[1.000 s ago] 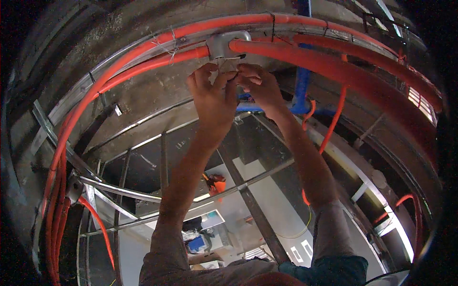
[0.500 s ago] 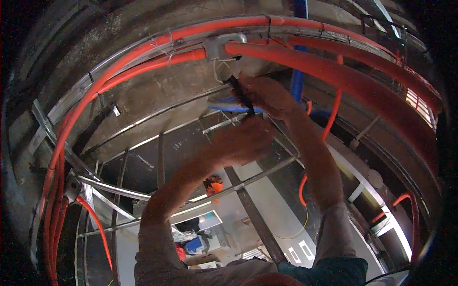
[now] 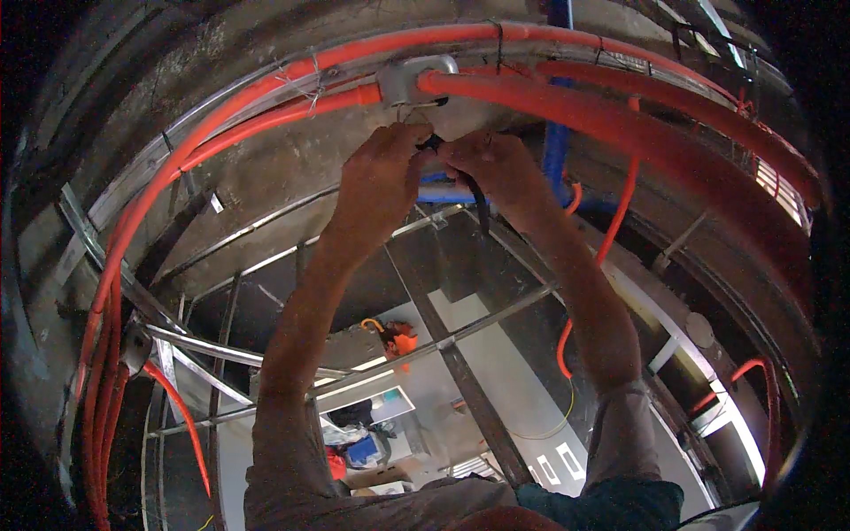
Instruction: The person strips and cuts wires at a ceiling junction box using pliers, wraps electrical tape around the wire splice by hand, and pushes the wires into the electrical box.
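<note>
Black tape-like strip (image 3: pixel 482 212) hangs below the grey junction box (image 3: pixel 398 86); beneath that box, the person's left hand (image 3: pixel 382 168) and right hand (image 3: pixel 496 164) pinch it, fingertips nearly closed, seemingly for steady control.

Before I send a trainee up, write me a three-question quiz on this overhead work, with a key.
1. True or false: in the picture, the left hand and right hand are both below the grey junction box.
2. The upright pipe beyond the right hand is: a) yellow, b) blue, c) white.
3. What hangs at the right hand?

Key: 1 true; 2 b; 3 a black strip.
</note>
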`<action>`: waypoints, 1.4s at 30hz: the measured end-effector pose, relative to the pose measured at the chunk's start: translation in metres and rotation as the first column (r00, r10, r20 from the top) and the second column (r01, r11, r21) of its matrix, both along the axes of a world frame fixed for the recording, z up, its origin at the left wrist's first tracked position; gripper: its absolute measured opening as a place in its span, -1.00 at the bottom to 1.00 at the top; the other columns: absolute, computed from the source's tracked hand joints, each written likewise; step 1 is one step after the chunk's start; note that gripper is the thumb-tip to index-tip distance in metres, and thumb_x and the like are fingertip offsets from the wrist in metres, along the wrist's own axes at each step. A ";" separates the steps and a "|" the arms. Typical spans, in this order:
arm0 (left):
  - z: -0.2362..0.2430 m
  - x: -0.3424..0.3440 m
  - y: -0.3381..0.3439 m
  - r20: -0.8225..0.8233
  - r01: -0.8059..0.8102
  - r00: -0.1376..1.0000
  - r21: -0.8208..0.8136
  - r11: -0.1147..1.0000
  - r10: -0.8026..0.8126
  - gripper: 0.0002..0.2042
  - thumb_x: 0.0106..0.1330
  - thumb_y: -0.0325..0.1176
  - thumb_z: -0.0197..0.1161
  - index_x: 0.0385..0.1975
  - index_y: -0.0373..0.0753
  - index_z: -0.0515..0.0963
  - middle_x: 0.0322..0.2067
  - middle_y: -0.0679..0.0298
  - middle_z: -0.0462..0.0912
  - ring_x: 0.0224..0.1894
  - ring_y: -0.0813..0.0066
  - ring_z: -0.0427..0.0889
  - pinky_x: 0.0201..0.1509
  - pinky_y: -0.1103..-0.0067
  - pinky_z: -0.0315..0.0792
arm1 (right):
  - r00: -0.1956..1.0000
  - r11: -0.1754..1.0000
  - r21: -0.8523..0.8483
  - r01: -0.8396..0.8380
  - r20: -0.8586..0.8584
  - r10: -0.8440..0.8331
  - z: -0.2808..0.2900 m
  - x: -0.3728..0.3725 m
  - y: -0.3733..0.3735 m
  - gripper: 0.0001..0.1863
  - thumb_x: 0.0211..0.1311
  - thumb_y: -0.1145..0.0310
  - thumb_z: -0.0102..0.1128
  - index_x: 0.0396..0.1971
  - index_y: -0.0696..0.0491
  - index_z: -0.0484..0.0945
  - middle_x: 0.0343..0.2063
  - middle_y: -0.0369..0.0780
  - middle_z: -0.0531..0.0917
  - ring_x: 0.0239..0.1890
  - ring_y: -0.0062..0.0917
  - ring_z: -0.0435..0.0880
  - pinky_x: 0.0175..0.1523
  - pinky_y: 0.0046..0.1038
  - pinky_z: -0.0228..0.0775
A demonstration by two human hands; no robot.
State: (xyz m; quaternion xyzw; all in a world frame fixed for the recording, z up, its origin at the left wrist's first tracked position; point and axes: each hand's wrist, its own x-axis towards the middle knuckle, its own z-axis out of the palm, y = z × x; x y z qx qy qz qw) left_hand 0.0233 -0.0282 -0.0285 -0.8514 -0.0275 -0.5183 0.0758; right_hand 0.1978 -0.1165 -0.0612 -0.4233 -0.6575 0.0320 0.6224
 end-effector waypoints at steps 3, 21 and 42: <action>0.001 0.003 0.004 0.051 -0.102 0.994 0.188 0.977 0.094 -0.79 0.19 -0.54 0.28 -0.18 -0.21 0.53 -0.27 0.11 0.63 -0.20 0.10 0.63 -0.14 0.27 0.55 | 0.994 0.993 -0.043 0.106 0.013 -0.106 0.003 -0.007 -0.003 -0.74 0.28 0.24 0.31 -0.33 0.16 0.64 -0.52 -0.34 0.61 -0.48 -0.67 0.51 -0.33 -0.55 0.36; -0.003 0.011 0.012 0.037 -0.050 0.998 0.156 0.986 0.045 -0.78 0.15 -0.64 0.20 -0.22 -0.24 0.52 -0.30 0.14 0.63 -0.18 0.05 0.57 -0.10 0.23 0.50 | 0.998 0.999 0.004 0.047 0.040 -0.047 -0.015 0.015 0.042 -0.80 0.28 0.31 0.31 -0.38 0.15 0.62 -0.52 -0.30 0.61 -0.46 -0.66 0.53 -0.31 -0.54 0.36; -0.012 0.007 0.018 0.246 -0.158 0.964 0.216 0.964 0.103 -0.73 0.18 -0.46 0.36 -0.10 -0.15 0.65 -0.11 0.22 0.43 -0.13 0.18 0.42 -0.14 0.36 0.45 | 0.956 0.947 0.266 0.181 -0.272 -0.106 -0.014 -0.015 0.085 -0.61 0.22 0.32 0.32 0.03 0.11 0.58 -0.14 -0.15 0.72 -0.14 -0.42 0.71 -0.05 -0.37 0.54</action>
